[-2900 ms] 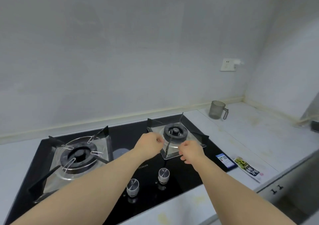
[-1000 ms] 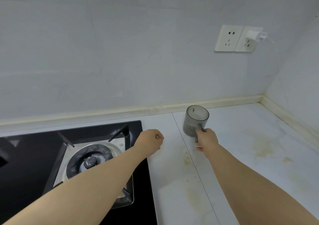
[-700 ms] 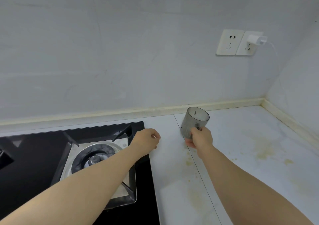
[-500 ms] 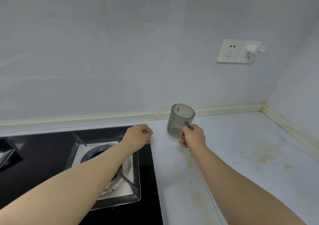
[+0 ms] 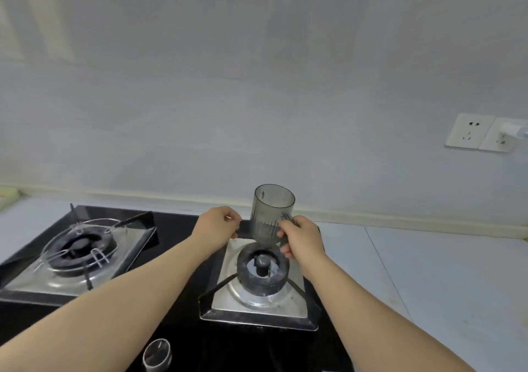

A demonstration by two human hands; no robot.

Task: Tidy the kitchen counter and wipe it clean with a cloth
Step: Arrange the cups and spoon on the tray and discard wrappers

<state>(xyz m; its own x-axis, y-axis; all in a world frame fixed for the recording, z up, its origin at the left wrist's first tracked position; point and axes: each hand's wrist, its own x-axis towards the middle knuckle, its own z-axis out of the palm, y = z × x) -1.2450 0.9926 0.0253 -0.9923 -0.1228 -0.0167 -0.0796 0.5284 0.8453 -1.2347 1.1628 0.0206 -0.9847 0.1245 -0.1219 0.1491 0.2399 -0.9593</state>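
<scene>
Counter (image 5: 428,271), perhaps faintly stained, adjoins black hob (image 5: 243,348).

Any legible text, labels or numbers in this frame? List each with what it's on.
None legible.
The grey cup in the right hand: faint marks on its wall, too blurred to read.
The hob knob: no readable marking.
The wall sockets: no text visible.

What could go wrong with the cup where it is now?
The right hand grips the cup by its handle, above the right burner; a slip could drop it onto the burner. The left hand, curled close beside it, might bump it.
</scene>
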